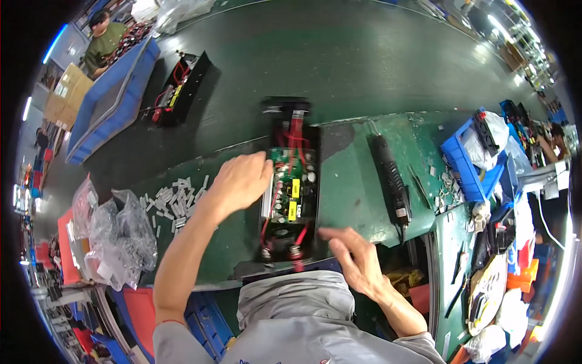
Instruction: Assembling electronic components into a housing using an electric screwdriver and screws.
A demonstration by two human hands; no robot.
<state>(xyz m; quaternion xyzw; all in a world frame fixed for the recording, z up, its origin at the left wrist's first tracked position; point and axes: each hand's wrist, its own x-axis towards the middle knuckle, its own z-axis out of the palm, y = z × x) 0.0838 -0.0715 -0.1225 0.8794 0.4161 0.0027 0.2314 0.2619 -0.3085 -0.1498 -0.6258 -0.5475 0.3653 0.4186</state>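
Observation:
In front of me on the bench lies a long, open black device case [315, 182], slightly blurred. It holds a green circuit board [280, 159] with yellow-labelled parts, red wires and round terminals at the near end. My left hand [242, 182] is at the case's left edge, its fingers bent down and closed against it; the fingertips are partly hidden. Beside the near right corner is my right hand [357, 261]. Its index finger reaches to the case side and its thumb stands apart, with nothing visible held.
A power screwdriver [391, 176] and tweezers [419, 187] lie right. Small metal pieces [173, 203] and plastic bags [124, 236] are left. A second open device [180, 90] stands far left near a blue bin [115, 100]. Another blue bin [476, 161] is right. A person [104, 42] sits beyond.

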